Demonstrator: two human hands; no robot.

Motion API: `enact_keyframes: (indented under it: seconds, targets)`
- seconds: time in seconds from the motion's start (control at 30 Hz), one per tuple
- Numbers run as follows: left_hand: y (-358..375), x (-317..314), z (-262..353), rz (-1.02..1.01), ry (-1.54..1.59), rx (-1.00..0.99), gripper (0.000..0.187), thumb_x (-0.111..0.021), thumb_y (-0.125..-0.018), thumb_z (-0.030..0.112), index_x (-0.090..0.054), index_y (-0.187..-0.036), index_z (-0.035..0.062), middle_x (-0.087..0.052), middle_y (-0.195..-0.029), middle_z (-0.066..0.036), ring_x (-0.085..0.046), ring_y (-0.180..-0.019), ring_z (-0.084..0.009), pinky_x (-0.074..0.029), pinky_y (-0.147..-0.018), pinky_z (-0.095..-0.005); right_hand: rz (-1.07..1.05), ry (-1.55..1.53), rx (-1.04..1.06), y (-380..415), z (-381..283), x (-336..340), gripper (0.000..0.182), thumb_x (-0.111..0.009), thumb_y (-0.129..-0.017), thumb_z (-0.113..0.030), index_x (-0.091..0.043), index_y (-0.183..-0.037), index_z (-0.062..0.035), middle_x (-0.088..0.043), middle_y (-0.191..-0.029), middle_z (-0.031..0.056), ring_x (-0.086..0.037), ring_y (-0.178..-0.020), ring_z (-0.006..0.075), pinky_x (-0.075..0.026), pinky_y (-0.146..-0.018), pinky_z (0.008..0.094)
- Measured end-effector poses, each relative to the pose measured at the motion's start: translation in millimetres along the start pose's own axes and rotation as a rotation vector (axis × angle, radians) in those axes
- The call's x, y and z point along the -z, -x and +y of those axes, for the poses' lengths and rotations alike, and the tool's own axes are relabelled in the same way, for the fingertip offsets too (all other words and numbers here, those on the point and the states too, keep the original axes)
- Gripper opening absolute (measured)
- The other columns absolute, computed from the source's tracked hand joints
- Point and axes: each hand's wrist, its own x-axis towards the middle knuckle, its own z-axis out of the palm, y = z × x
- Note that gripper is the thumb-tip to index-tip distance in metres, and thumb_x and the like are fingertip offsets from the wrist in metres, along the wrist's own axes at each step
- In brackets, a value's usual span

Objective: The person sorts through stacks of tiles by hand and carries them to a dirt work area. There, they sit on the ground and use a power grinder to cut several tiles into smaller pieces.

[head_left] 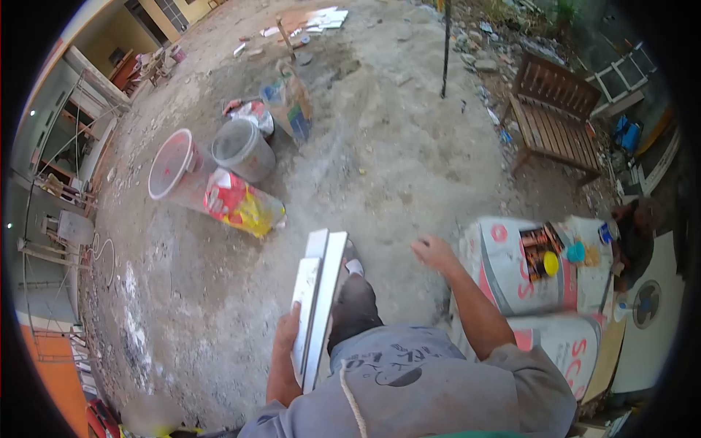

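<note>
My left hand [287, 330] is closed around the side of several long, flat white strips [326, 296]. They stand nearly upright in front of my body, side by side with their upper ends at different heights. What they are made of is hard to tell. My right hand [434, 254] is held out over the ground to the right, apart from the strips. Its fingers are curled in, and nothing shows in them. Below it and to the right lie white printed sacks [499, 255].
Left of centre stand a clear bucket [169, 164], a grey bucket [244, 150], a red and yellow bag [244, 206] and a paper sack [296, 109]. A wooden bench [558, 124] is at the right, above a person [635, 237]. A thin pole [446, 58] rises ahead.
</note>
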Motion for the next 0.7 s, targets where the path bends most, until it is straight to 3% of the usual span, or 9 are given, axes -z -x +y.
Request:
enact_keyframes:
  seconds: [0.1, 0.23, 0.33, 0.4, 0.47, 0.53, 0.6, 0.67, 0.7]
  targets:
    - [-126.2, -7.5, 14.1, 0.079, -0.087, -0.221, 0.079, -0.045, -0.094, 0.065, -0.068, -0.107, -0.0093, -0.068, -0.1, -0.033, -0.065, -0.107, -0.0418, -0.049, -0.09, -0.0448, -0.086, 0.066, -0.136, -79.5, 17.2, -14.5, 0.043, -0.058, -0.084, -0.044, -0.07, -0.082, -0.0019, -0.067, -0.072, 0.0126, -0.065, -0.065, 0.0243, -0.049, -0.066, 0.0365]
    - [-193.7, 39.8, 148.2, -0.112, -0.081, -0.146, 0.082, -0.048, -0.09, 0.069, -0.069, -0.104, -0.0092, -0.069, -0.094, -0.03, -0.068, -0.098, -0.0385, -0.05, -0.085, -0.0436, -0.195, 0.343, -0.238, -138.0, -0.2, 12.5, 0.047, -0.059, -0.081, -0.046, -0.072, -0.087, -0.0011, -0.069, -0.087, 0.0231, -0.068, -0.086, 0.0366, -0.051, -0.077, 0.0461]
    - [-244.0, 70.6, 237.9, -0.166, -0.087, -0.171, 0.084, -0.048, -0.089, 0.07, -0.069, -0.103, -0.0094, -0.069, -0.093, -0.031, -0.068, -0.097, -0.0388, -0.05, -0.085, -0.044, -0.109, 0.192, -0.353, -186.0, 27.5, 42.9, 0.046, -0.06, -0.081, -0.045, -0.071, -0.089, -0.0011, -0.069, -0.089, 0.0233, -0.068, -0.087, 0.0373, -0.05, -0.078, 0.0481]
    - [-273.4, 89.0, 301.7, -0.142, -0.104, -0.192, 0.085, -0.049, -0.088, 0.071, -0.068, -0.105, -0.0101, -0.068, -0.097, -0.033, -0.066, -0.104, -0.0418, -0.049, -0.089, -0.0447, 0.076, 0.053, -0.492, -206.4, 51.3, 57.6, 0.036, -0.06, -0.082, -0.036, -0.069, -0.081, -0.0014, -0.065, -0.063, 0.0114, -0.064, -0.054, 0.022, -0.051, -0.057, 0.0375]
    - [-319.4, 91.7, 339.4, -0.077, -0.241, -0.208, 0.083, -0.049, -0.089, 0.07, -0.068, -0.108, -0.0083, -0.067, -0.102, -0.033, -0.063, -0.111, -0.0429, -0.047, -0.093, -0.0444, 0.133, 0.217, -0.244, -223.4, 184.6, 36.1, 0.036, -0.061, -0.083, -0.036, -0.068, -0.077, -0.0009, -0.061, -0.059, 0.0107, -0.062, -0.051, 0.0229, -0.051, -0.054, 0.0349]
    - [-352.0, 93.1, 385.0, -0.074, -0.181, -0.25, 0.081, -0.048, -0.089, 0.07, -0.068, -0.111, -0.0052, -0.067, -0.105, -0.032, -0.062, -0.113, -0.0418, -0.046, -0.095, -0.0432, -0.111, 0.818, -0.058, -228.3, 160.9, 53.8, 0.031, -0.065, -0.084, -0.028, -0.067, -0.075, 0.0014, -0.063, -0.061, 0.0109, -0.065, -0.056, 0.0247, -0.054, -0.058, 0.0362]
    - [-389.6, 84.7, 420.2, -0.037, -0.133, -0.266, 0.08, -0.047, -0.09, 0.07, -0.068, -0.112, -0.0032, -0.068, -0.104, -0.031, -0.063, -0.112, -0.0417, -0.047, -0.094, -0.0435, -0.117, -0.139, -0.988, -252.8, 157.8, 56.9, 0.048, -0.064, -0.09, -0.045, -0.064, -0.092, 0.0026, -0.066, -0.072, 0.0145, -0.066, -0.061, 0.0285, -0.053, -0.057, 0.0447]
    - [-427.6, 80.4, 457.9, -0.076, -0.101, -0.179, 0.079, -0.048, -0.09, 0.069, -0.069, -0.108, -0.0041, -0.068, -0.1, -0.031, -0.064, -0.109, -0.0421, -0.047, -0.093, -0.0444, -0.265, -0.068, -0.943, -288.2, 137.8, 80.6, 0.053, -0.06, -0.093, -0.049, -0.064, -0.092, 0.0038, -0.067, -0.072, 0.0128, -0.065, -0.06, 0.0265, -0.053, -0.055, 0.0455]
    - [-449.8, 71.7, 468.4, -0.049, -0.023, -0.187, 0.078, -0.048, -0.09, 0.069, -0.07, -0.102, -0.0054, -0.069, -0.093, -0.031, -0.067, -0.101, -0.0419, -0.049, -0.089, -0.0453, -0.287, -0.048, -0.937, -289.6, 244.6, 80.4, 0.053, -0.06, -0.093, -0.049, -0.064, -0.092, 0.0038, -0.067, -0.072, 0.0128, -0.065, -0.06, 0.0265, -0.053, -0.055, 0.0455]
